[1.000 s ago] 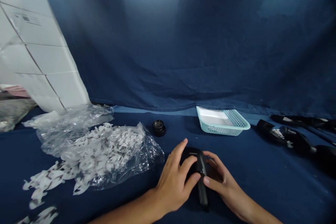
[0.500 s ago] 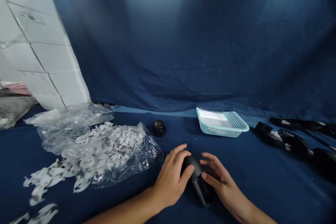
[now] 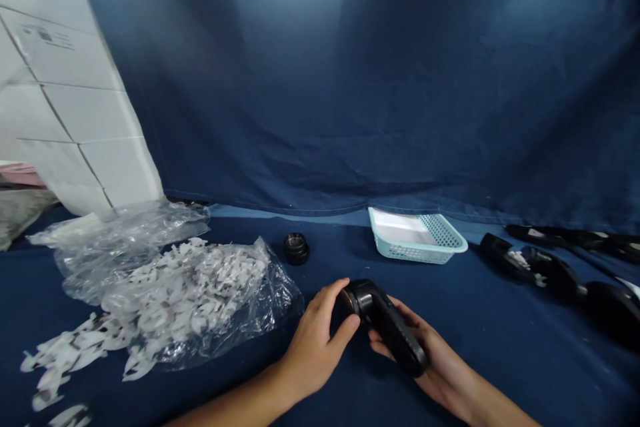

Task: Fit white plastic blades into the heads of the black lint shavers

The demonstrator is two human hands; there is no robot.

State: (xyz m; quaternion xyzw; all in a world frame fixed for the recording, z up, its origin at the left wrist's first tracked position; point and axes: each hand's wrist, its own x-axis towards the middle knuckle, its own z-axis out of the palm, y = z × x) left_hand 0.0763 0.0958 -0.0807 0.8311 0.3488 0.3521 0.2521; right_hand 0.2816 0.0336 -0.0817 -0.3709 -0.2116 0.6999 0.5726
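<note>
While behind black device (image 3: 395, 335), right hand (image 3: 436, 352) part-hidden.

On the near side of the basket (image 3: 415, 253), the left hand (image 3: 311, 350) and right hand (image 3: 439, 359) are bare and slim-fingered; the left forearm (image 3: 245, 400) and right forearm (image 3: 493, 403) are slender, uncovered wherever they show.

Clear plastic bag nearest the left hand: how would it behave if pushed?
Probably floppy: the clear plastic bag is crumpled and creased. Pushing it might scatter the white pieces, since some lie loose beyond its edge.
</note>
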